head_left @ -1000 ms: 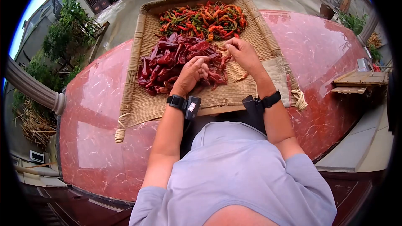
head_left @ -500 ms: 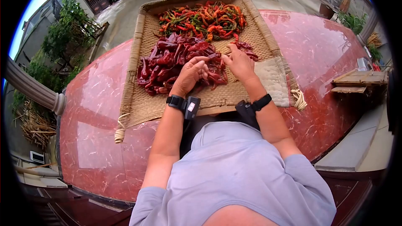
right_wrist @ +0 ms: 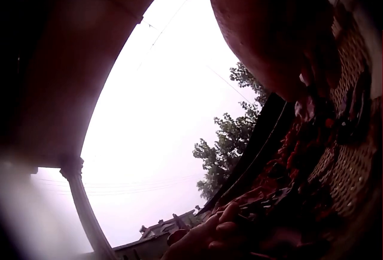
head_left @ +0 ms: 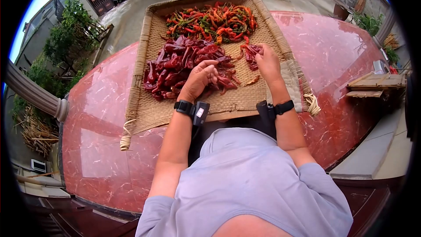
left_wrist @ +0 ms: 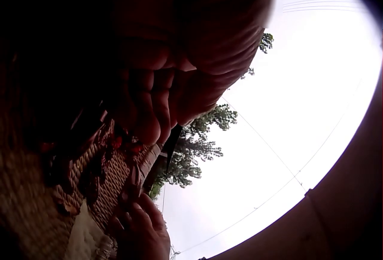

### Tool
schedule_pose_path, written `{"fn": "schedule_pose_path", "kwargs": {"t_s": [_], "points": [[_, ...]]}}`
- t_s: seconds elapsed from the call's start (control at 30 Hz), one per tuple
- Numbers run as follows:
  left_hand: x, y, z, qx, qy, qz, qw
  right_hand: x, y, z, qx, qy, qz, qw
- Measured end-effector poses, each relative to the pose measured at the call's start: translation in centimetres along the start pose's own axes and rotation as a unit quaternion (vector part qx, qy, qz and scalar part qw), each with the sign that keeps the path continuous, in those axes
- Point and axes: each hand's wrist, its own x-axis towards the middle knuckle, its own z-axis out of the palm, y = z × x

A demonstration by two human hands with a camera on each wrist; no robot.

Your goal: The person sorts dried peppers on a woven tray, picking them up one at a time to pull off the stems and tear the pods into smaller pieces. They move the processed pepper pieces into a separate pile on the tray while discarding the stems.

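Note:
Wrinkled dark red chili peppers (head_left: 173, 61) lie heaped on a woven tray (head_left: 142, 118). My left hand (head_left: 200, 80) is at the heap's near right side, fingers curled and thumb close to the index finger; whether something thin is pinched there I cannot tell. To the right, my right hand (head_left: 268, 63) pinches the right edge of a small bunch of red chili peppers (head_left: 251, 56). In the left wrist view, the curled fingers (left_wrist: 149, 107) show dark against the sky. The right wrist view shows peppers below the right hand (right_wrist: 275, 51).
Thin red, orange and green chilies (head_left: 210, 19) fill the tray's far end. One loose orange pepper (head_left: 253, 80) lies near the right wrist. A pale cloth patch (head_left: 287, 85) covers the tray's right near corner. Polished red stone (head_left: 101, 149) surrounds the tray.
The right hand first drew toward my body, then shifted right. The small bunch of peppers now shows left of its fingers, having lain behind them to the right. The left hand stays put.

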Motion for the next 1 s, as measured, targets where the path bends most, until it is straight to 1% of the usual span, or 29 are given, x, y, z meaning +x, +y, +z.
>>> {"fn": "schedule_pose_path", "kwargs": {"t_s": [0.07, 0.17, 0.2, 0.27, 0.37, 0.47, 0.57, 0.63, 0.67, 0.73, 0.77, 0.87, 0.97, 1.0], "points": [[0.0, 0.1, 0.1, 0.008, 0.001, 0.002, 1.0, -0.4, 0.8, 0.8, -0.073, 0.091, -0.019, 0.993], [0.1, -0.1, 0.1, 0.002, -0.005, 0.011, 1.0, -1.5, -0.7, 0.4, -0.041, -0.065, -0.071, 0.995], [0.0, -0.1, 0.0, -0.002, -0.007, 0.014, 1.0, -2.1, -1.5, 0.4, -0.008, -0.154, -0.06, 0.986], [-0.1, 0.0, 0.2, -0.009, -0.013, 0.017, 1.0, -2.9, -3.1, 0.4, 0.06, -0.324, -0.04, 0.943], [0.0, 0.1, -0.1, -0.03, -0.025, 0.024, 0.999, -4.1, -2.6, 2.6, -0.075, -0.282, -0.172, 0.941], [0.1, -0.1, -0.8, -0.054, -0.05, 0.027, 0.997, -4.3, -2.9, 2.8, -0.079, -0.254, -0.178, 0.947], [0.2, -0.2, -1.2, -0.061, -0.071, 0.019, 0.995, -3.6, -2.1, 2.8, 0.048, -0.302, -0.103, 0.947], [0.0, 0.1, -0.9, -0.041, -0.08, 0.004, 0.996, -3.4, -2.5, 3.0, 0.123, -0.294, -0.087, 0.944], [0.0, -0.1, -0.8, -0.019, -0.055, -0.004, 0.998, -3.5, -2.7, 3.1, 0.161, -0.289, -0.079, 0.94], [0.1, -0.4, -0.1, 0.026, -0.006, -0.019, 0.999, -3.6, -2.5, 4.2, 0.21, -0.313, -0.088, 0.922], [0.0, -0.2, 0.1, 0.028, 0.004, -0.022, 0.999, -3.6, -2.4, 4.5, 0.235, -0.324, -0.094, 0.912], [-0.1, 0.0, -0.2, 0.037, -0.028, -0.013, 0.999, -3.5, -2.2, 4.2, 0.227, -0.324, -0.082, 0.915], [0.0, 0.1, -0.4, -0.075, -0.018, 0.025, 0.997, -2.5, -1.2, 2.9, 0.193, -0.303, -0.059, 0.931], [0.1, 0.0, -0.3, -0.058, -0.011, 0.021, 0.998, -2.1, -1.0, 2.2, 0.139, -0.26, -0.061, 0.954]]}}
